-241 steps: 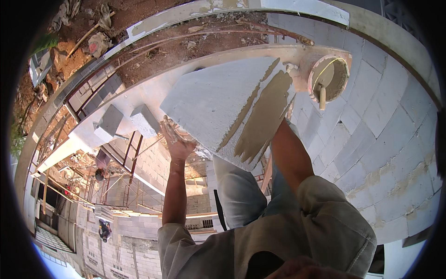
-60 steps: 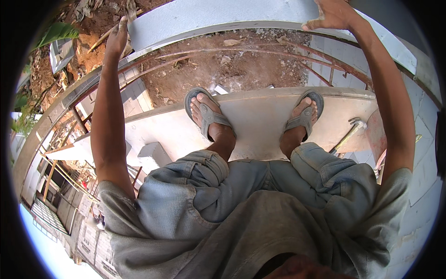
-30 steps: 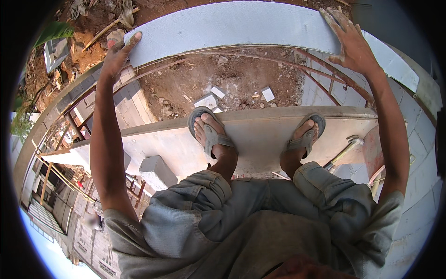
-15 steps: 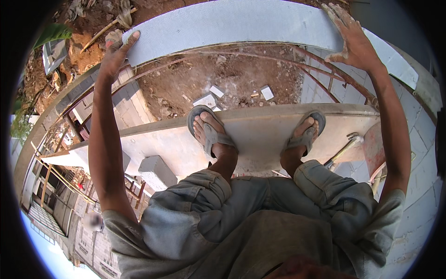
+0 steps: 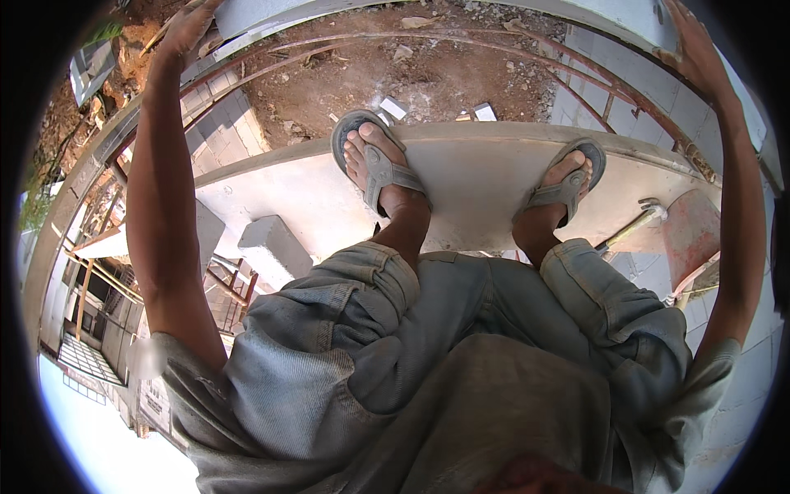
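A long pale lightweight concrete block (image 5: pixel 267 13) lies along the far side, partly cut off by the top of the view. Round its left end is my left hand (image 5: pixel 189 31), closed on it, with the fingertips close to the picture's edge. At the block's right end my right hand (image 5: pixel 693 51) grips it, thumb on the near side and the fingers partly out of view. Both arms stretch forward. My sandalled feet (image 5: pixel 383 165) stand apart on a wide pale plank (image 5: pixel 469 177) between me and the block.
A hammer (image 5: pixel 632 227) and a reddish bucket (image 5: pixel 693 235) are at the plank's right. Left of my legs stands a grey block (image 5: pixel 270 245). Rusty scaffold pipes (image 5: pixel 609 86) run beyond the plank, above dirt ground (image 5: pixel 354 82) with broken block pieces (image 5: pixel 393 108). Block wall stands right.
The view has shifted downward, so the block and both hands sit higher and are partly cut off. My hands stay at the block's ends. My feet keep their places on the plank.
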A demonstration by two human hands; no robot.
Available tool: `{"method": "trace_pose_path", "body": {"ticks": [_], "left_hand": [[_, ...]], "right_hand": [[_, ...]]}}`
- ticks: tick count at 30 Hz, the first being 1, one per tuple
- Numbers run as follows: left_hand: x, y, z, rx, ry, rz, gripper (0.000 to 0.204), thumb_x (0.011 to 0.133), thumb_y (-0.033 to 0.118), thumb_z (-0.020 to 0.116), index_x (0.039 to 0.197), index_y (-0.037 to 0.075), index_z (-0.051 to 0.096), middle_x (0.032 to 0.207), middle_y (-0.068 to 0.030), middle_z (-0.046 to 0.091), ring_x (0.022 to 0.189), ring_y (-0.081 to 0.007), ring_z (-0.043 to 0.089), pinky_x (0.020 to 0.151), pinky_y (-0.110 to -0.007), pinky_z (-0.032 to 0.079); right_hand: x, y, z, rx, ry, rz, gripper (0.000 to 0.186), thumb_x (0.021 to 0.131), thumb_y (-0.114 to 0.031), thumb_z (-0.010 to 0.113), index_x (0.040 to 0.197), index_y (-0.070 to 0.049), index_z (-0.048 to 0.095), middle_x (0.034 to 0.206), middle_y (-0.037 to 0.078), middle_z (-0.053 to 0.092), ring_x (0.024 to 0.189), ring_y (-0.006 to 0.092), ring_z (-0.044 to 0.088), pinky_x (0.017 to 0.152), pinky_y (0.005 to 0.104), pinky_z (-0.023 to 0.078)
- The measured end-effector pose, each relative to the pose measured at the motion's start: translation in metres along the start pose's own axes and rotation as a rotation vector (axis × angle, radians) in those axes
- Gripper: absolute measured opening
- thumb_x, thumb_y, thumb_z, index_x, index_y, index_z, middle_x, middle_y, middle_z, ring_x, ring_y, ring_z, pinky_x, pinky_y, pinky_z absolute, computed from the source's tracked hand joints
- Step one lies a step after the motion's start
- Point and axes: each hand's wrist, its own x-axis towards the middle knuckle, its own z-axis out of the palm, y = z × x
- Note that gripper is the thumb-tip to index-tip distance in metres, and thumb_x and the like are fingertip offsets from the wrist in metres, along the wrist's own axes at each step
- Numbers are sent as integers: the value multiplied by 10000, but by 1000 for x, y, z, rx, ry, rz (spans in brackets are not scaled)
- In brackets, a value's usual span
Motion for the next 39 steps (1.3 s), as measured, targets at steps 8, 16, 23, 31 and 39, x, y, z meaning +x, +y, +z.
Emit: {"method": "trace_pose_path", "body": {"ticks": [8,16,23,31,39], "left_hand": [[-3,-3,-8,-42,-77,86,880,873,696,479,1401,-6,434,1455,-225,412,1354,-361,385,1159,-409,265],[57,-76,30,-484,-76,36,1036,681,737,696,1302,-73,522,1196,-209,587,1128,-283,557,1000,-452,417],[51,-71,26,-413,-89,65,1029,705,727,687,1253,-129,528,1111,-222,614,1076,-299,585,979,-396,443],[45,-50,20,-477,-94,41,959,734,699,680,1269,-85,551,1174,-202,609,1092,-289,576,978,-389,428],[43,-50,19,-404,-83,-66,1073,722,734,655,1361,-101,442,1268,-239,536,1172,-311,507,1033,-414,366]], "right_hand": [[-11,22,39,113,96,0,1046,670,-303,821,1509,-110,227,1524,174,298,1400,359,290,1163,478,236],[-9,26,39,17,112,-23,1067,676,-524,754,1520,-147,220,1568,119,229,1438,347,220,1183,491,203],[-11,18,43,35,223,-49,1305,493,-883,606,1527,-189,215,1575,129,193,1438,370,207,1147,584,213],[-26,36,44,90,268,-46,1246,567,-849,627,1524,-158,227,1577,133,200,1431,391,219,1155,560,215],[-20,59,31,293,149,220,576,930,-387,558,1391,-56,464,1379,215,497,1317,363,422,1118,438,307]]}}
